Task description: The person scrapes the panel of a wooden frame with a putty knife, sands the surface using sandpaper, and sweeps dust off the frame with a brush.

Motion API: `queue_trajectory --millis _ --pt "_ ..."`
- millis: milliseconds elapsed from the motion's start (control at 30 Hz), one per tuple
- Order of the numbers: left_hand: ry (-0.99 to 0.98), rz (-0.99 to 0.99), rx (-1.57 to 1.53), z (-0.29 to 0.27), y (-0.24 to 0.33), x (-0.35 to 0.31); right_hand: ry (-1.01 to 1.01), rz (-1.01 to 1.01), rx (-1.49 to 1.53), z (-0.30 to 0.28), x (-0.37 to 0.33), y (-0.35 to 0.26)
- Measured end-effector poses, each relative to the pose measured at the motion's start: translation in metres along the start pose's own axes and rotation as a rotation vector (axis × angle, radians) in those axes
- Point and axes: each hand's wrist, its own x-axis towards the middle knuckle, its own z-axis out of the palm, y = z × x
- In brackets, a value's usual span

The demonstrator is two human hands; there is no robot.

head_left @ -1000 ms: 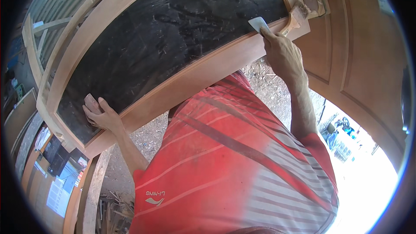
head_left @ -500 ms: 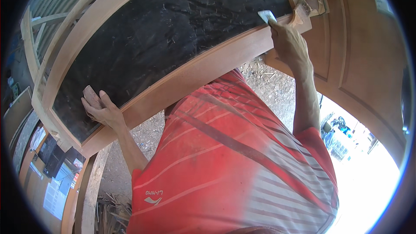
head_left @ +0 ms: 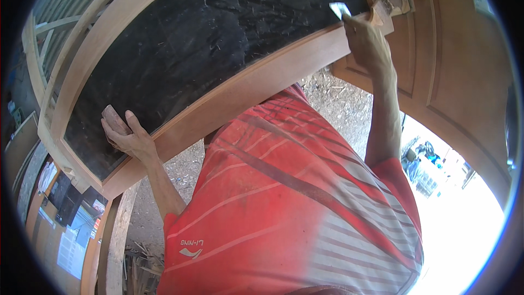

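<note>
Wooden-framed black panel (head_left: 180, 60) lies before the person, its long axis slanting from lower left to upper right. The left hand (head_left: 132, 141), over its lower-left end, loosely grips a brownish block (head_left: 116, 119); the right hand (head_left: 367, 43), beside the far-right near rail, pinches a pale flat piece (head_left: 339, 9).

wood-framed dark panel (head_left: 185, 54) | brush (head_left: 381, 6) on corner | floor (head_left: 349, 117): wood shavings (head_left: 322, 83)

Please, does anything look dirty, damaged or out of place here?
The black panel carries smudges and pale flecks, so its surface looks dusty, not clean. Below, pale chips litter the ground. I see no clear damage.
</note>
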Motion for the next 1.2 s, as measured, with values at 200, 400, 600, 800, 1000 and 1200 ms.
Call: queue_trajectory --millis 200,400,600,800,1000,1200 --pt "0.019 -0.077 -0.116 0.004 -0.009 -0.001 -0.02 0.002 0.001 0.0 -0.019 -0.008" --pt "0.027 -0.086 -0.184 0.002 -0.008 0.001 0.14 -0.099 0.067 0.011 0.019 0.006" --pt "0.0 -0.106 -0.062 0.003 -0.005 0.0 0.023 -0.01 -0.013 0.012 -0.034 -0.025" --pt "0.036 -0.12 -0.182 0.004 -0.016 0.001 0.151 -0.099 0.063 0.016 0.013 0.002" --pt "0.014 -0.157 -0.088 -0.001 0.002 0.002 0.098 -0.088 0.002 0.017 -0.029 -0.034" --pt "0.037 -0.074 -0.046 0.003 -0.005 0.003 0.128 -0.117 0.012 0.014 0.021 -0.013"
